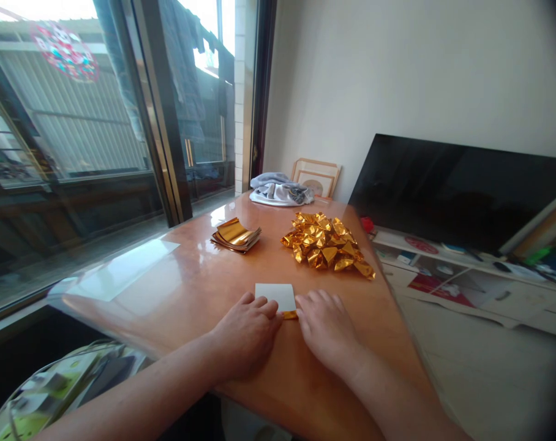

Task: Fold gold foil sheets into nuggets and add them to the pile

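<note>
A small sheet of paper (276, 295), white side up with a gold edge showing at its near side, lies flat on the wooden table (195, 288). My left hand (247, 334) presses on its near left corner, fingers bent. My right hand (326, 327) rests on its near right corner, fingers together and flat. Beyond the sheet a pile of folded gold foil pieces (326, 242) sits to the right. A stack of flat gold foil sheets (236, 234) lies to the left of the pile.
Crumpled grey and white cloth (280, 190) and wooden picture frames (317, 176) are at the table's far end. A dark TV screen (462, 190) leans on a low white cabinet (480, 288) to the right. A sliding glass window (76, 153) runs along the left.
</note>
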Demonstrator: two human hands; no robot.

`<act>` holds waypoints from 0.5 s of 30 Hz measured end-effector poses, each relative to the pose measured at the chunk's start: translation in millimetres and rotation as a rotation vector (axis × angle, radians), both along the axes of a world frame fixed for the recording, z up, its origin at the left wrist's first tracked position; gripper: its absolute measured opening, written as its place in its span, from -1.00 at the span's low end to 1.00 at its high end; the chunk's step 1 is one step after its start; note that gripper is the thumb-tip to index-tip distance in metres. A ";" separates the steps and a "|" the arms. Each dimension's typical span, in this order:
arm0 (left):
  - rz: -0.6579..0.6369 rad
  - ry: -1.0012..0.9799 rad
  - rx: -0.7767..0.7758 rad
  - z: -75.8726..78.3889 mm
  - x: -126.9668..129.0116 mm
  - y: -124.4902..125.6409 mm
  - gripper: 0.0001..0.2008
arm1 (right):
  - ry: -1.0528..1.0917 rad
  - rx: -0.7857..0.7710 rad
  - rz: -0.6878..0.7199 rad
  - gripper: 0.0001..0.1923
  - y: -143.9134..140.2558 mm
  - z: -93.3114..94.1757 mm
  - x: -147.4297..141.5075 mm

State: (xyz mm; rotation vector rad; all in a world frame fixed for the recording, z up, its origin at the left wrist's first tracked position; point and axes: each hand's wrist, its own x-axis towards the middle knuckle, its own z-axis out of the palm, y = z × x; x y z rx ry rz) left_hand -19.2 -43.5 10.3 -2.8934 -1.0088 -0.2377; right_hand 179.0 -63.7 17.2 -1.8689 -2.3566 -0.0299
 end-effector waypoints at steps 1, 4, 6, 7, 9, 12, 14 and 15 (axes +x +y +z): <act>0.000 -0.006 0.001 0.0 0.1 -0.6 -0.82 | 0.003 -0.008 0.050 -0.67 -3.7 0.1 -2.9; -0.007 -0.005 0.008 -0.6 0.3 -1.5 -0.80 | 0.017 -0.078 0.185 -0.51 -12.5 -5.6 -9.4; -0.010 0.002 0.013 -0.9 0.2 -2.0 -0.79 | 0.013 -0.138 0.194 -0.44 -15.5 -10.8 -10.3; -0.010 0.002 0.013 -0.8 -0.2 -2.5 -0.78 | 0.007 -0.159 0.190 -0.41 -16.2 -12.7 -9.9; -0.002 -0.004 0.008 -0.1 -1.6 -4.1 -0.74 | -0.011 -0.181 0.181 -0.38 -16.7 -14.0 -8.2; 0.016 -0.020 -0.019 1.5 -5.2 -8.4 -0.67 | -0.041 -0.189 0.157 -0.38 -16.6 -11.3 -6.1; 0.030 -0.030 -0.042 2.3 -8.4 -12.0 -0.65 | -0.054 -0.196 0.140 -0.38 -16.7 -8.7 -5.5; 0.036 -0.035 -0.054 2.5 -10.2 -13.9 -0.64 | -0.058 -0.200 0.135 -0.38 -16.7 -7.6 -5.4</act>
